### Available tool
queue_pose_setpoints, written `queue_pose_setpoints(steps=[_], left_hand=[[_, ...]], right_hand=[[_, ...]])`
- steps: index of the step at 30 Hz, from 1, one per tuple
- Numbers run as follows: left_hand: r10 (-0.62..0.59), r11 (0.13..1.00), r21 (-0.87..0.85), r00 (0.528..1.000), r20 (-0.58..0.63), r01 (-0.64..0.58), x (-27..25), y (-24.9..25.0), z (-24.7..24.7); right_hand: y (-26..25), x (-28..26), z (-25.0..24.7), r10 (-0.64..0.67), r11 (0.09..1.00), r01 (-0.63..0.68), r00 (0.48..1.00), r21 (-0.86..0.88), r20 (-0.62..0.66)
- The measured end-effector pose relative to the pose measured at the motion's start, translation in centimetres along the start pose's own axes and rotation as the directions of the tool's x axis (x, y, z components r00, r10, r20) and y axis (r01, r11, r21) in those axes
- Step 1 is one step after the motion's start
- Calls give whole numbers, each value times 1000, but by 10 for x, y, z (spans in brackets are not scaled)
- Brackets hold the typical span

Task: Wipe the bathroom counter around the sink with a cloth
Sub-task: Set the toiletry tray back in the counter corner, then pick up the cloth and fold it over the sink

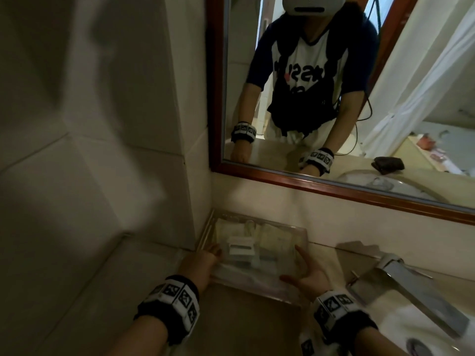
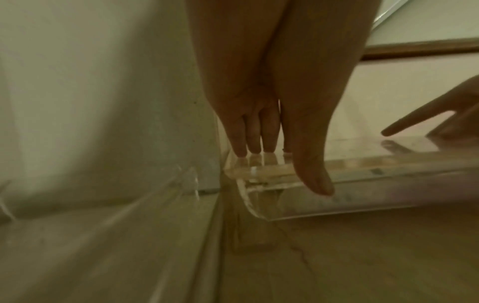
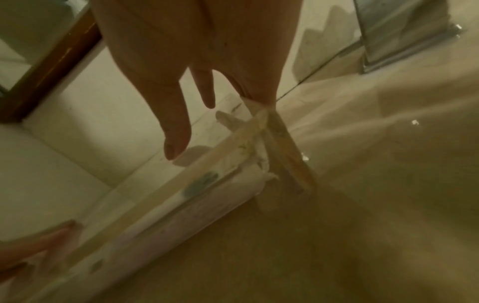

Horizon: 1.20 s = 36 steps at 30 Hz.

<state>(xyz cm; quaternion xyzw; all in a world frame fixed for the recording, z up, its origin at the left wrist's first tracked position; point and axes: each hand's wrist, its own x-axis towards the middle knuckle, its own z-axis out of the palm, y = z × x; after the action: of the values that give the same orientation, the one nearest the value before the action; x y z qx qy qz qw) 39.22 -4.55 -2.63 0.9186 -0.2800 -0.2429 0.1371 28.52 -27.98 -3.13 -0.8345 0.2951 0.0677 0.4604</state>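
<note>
Acrylic tray (image 1: 290, 291) of sachets, worktop (image 1: 239, 327) corner: left hand (image 1: 203, 260) and right hand (image 1: 308, 273), fingers straight, flank it. Cloth unseen in hand; wiping apparently not begun, tray blocking.

You can't read any real words here. In the mirror (image 1: 334, 98) your white shirt (image 1: 318, 57) has big dark letters across the front, but they show backwards and blurry, so they can't be made out; a small red mark sits among them. Your wristbands (image 1: 177, 299) carry black-and-white square patterns, not letters. The small packets in the clear tray (image 1: 295, 232) are too blurry to read.
</note>
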Motion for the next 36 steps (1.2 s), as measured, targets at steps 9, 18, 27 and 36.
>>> queue_pose_setpoints(steps=[9,18,27,36], left_hand=[[-86,996,18,989,-123,89,-14,35,-13],[96,986,-90,922,-375,-140,-68,148,4],[386,920,21,898,-212,-391,-100,308,88],[586,777,140,787,195,-613,-148,437,239]], right_hand=[[-16,-19,-27,-99,860,97,995,-501,22],[33,-120,-100,-176,862,171,984,-477,35],[157,-234,-218,13,906,-92,982,-412,-190],[304,-344,-276,342,823,-397,917,-406,-204]])
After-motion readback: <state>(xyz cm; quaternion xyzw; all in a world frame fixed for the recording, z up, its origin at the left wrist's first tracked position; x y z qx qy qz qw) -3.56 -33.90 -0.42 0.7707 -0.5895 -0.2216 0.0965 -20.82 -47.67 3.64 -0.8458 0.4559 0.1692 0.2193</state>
